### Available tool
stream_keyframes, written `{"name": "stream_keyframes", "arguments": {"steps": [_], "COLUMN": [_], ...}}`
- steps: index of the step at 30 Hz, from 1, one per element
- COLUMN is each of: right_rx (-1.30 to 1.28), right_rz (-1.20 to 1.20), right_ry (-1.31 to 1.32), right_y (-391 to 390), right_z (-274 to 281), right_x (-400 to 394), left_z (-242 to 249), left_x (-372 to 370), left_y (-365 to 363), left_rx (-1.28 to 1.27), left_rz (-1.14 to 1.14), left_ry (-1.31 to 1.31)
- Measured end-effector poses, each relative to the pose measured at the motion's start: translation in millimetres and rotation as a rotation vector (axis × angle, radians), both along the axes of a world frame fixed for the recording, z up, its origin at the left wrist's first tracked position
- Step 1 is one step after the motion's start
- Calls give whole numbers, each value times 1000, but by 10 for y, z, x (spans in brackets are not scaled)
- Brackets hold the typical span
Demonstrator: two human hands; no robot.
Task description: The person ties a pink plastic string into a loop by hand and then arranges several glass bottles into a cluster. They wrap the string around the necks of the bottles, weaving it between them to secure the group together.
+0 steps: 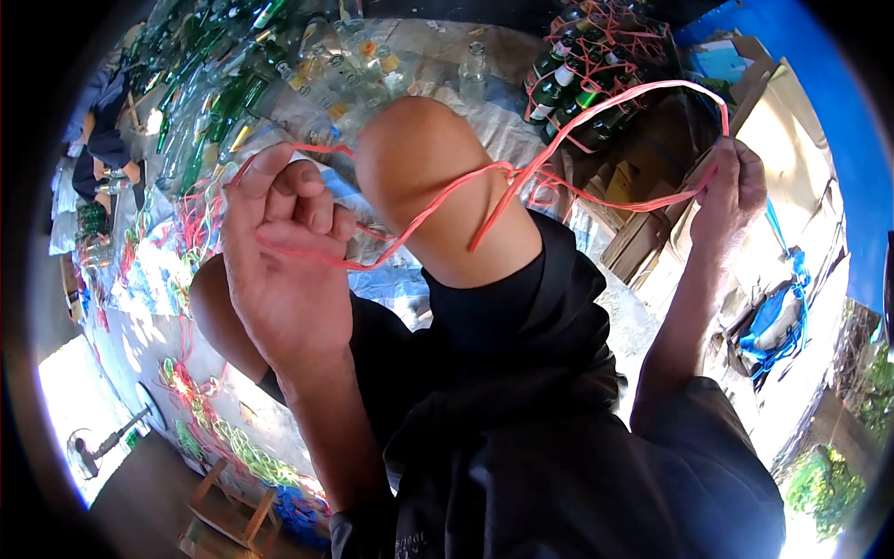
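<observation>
A pink-red cord [438,200] stretches in loose loops between my two hands, crossing over my raised knee. My left hand [289,224] is turned palm up with its fingers curled, and the cord runs round the index finger and across the palm. At the right, my right hand [729,191] pinches the cord between thumb and fingers. From there one strand arches up and back to a free end above my thigh, while another runs lower toward the left hand.
Green bottles [596,74] bound with red cord stand at the upper right, near flattened cardboard [782,149]. Many loose bottles [214,93] lie at the upper left, where another person [98,140] is partly visible. Tangled cords [233,443] and a wooden stool [233,508] are at the lower left.
</observation>
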State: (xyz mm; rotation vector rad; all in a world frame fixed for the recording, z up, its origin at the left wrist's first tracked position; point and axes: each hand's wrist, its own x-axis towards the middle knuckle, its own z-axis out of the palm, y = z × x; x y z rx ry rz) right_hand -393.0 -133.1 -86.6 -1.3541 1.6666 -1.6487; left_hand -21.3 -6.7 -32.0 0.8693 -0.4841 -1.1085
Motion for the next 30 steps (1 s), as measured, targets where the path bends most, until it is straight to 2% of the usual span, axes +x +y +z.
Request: {"name": "stream_keyframes", "arguments": {"steps": [12,15,18,19,20,23,26,30], "right_rx": [-38,-65,59,73,143,109,194,172], "right_rz": [-67,-62,-10,90,98,224,289,386], "right_ry": [52,316,278,222,287,460,428,609], "right_y": [-101,-126,-23,3,16,59,166,207], "right_z": [-131,-199,-82,-87,-88,-227,-207,-349], "right_x": [-394,-449,-324,-291,-225,-95,95,165], "left_z": [-33,-23,-28,-20,-14,-31,-54,-62], "left_x": [-59,-85,-102,-124,-144,-182,-228,-294], "left_y": [-46,-69,-76,-77,-79,-90,-58,-50], "left_rx": [41,42,25,31,38,28,0,31], "left_rz": [0,-6,-24,-20,-17,-18,-56,-65], "left_ry": [17,26,13,7,1,16,31,37]}}
